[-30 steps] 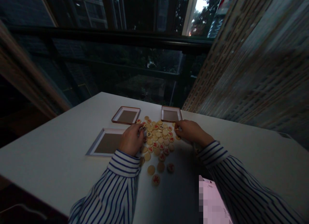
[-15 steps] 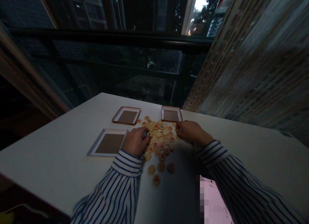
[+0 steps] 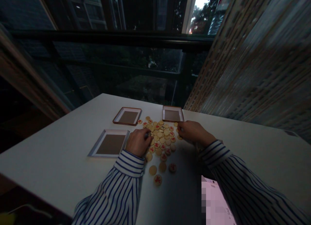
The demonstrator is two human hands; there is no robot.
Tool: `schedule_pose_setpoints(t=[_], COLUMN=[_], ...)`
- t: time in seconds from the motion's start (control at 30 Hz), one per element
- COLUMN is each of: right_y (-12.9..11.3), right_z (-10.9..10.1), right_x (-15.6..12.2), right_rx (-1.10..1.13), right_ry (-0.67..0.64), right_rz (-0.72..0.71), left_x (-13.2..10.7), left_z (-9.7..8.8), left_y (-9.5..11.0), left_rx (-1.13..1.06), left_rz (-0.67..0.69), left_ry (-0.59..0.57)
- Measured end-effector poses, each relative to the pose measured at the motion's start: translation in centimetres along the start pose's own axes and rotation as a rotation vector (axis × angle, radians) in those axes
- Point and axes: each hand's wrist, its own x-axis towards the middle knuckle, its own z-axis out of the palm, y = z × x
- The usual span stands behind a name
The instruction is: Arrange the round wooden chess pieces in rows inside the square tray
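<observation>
Round wooden Chinese chess pieces [image 3: 159, 134], some with red or black characters up and others blank side up, lie in a loose pile on the white table. My left hand [image 3: 138, 142] rests at the pile's left edge, fingers curled beside a piece with a black character [image 3: 151, 134]. On the opposite edge is my right hand [image 3: 193, 131], its fingers bent inward close to a few pale pieces. Whatever lies between the fingertips of either hand is hidden or too dark to name. Several pieces, including one with a red character [image 3: 157, 180], lie apart from the pile, nearer me.
A shallow open box part [image 3: 92, 150] lies left of my left hand. Two brown-rimmed trays, one at the back left [image 3: 125, 124] and one at the back right [image 3: 173, 106], stand behind the pile. A pink-screened device [image 3: 217, 202] sits below my right forearm. Beyond the table are windows and a curtain.
Both hands stay almost in place at the sides of the pile. The view has shifted very slightly; the pieces and trays lie as before.
</observation>
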Motion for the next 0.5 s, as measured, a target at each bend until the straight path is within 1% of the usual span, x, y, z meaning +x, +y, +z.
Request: schedule_pose_setpoints(t=[0.23,0.5], right_y=[0.01,-0.31], right_z=[0.01,-0.59], right_x=[-0.05,-0.29], right_rx=[-0.011,-0.011], right_ry=[0.010,0.048], right_rz=[-0.013,-0.030], left_x=[0.01,0.00], left_z=[0.24,-0.03], left_y=[-0.11,0.04], left_rx=[-0.004,0.015], left_rz=[-0.012,-0.014], left_ry=[0.005,-0.017])
